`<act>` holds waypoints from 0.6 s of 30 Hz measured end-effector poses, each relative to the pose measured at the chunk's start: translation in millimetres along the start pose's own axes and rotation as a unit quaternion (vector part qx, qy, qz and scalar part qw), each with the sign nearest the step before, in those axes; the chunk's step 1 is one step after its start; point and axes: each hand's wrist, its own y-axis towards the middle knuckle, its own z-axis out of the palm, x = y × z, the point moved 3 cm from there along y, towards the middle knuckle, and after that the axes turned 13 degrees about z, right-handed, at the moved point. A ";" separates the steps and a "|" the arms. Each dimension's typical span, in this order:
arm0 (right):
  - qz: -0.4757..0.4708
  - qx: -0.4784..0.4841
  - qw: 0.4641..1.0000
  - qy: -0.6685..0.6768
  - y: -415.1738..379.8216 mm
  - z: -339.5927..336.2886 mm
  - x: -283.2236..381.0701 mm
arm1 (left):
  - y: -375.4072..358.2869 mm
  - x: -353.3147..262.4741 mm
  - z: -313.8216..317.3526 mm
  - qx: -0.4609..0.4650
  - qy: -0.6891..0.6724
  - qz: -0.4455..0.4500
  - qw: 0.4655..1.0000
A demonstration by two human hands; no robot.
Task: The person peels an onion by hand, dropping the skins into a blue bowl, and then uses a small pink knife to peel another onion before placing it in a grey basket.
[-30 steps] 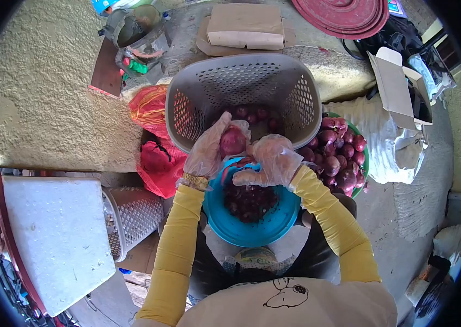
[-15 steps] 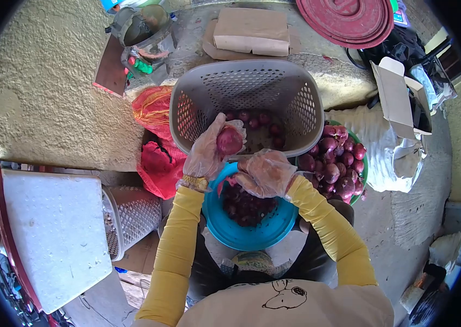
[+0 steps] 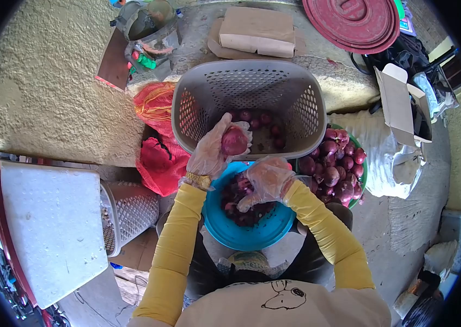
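My left hand point(image 3: 208, 151), in a clear plastic glove, is closed around a red onion point(image 3: 234, 143) at the near rim of the grey perforated basket point(image 3: 249, 66). Several more red onions point(image 3: 266, 119) lie on the basket's floor. My right hand point(image 3: 268, 181), also gloved, hovers over the blue basin point(image 3: 246, 238) with its fingers apart and no item visible in them. Dark red onion skins point(image 3: 244, 215) fill the bottom of that basin. To the right of it, a green-rimmed container point(image 3: 365, 182) holds a heap of red onions point(image 3: 333, 174).
Red net sacks point(image 3: 159, 163) lie left of the basket. A white foam lid or board point(image 3: 50, 229) and a second perforated basket point(image 3: 132, 212) stand at left. Cardboard point(image 3: 257, 32) and a dark red lid point(image 3: 353, 24) rest behind. A white sack point(image 3: 385, 158) lies at right.
My right hand has moved down over the basin from near the left hand, and its fingers have spread. The left hand still holds the onion at the basket rim.
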 end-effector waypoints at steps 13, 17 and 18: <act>0.034 -0.116 0.977 0.173 -2.0 -27.7 -14.2 | -1.9 -1.3 3.4 0.039 0.057 0.009 0.998; 0.125 -0.187 0.940 0.257 -4.7 -30.5 -25.1 | -4.4 0.0 14.5 0.084 0.061 0.034 0.994; 0.152 -0.168 0.936 0.269 -4.4 -31.1 -25.6 | -6.4 -0.6 18.2 0.088 0.050 0.033 0.994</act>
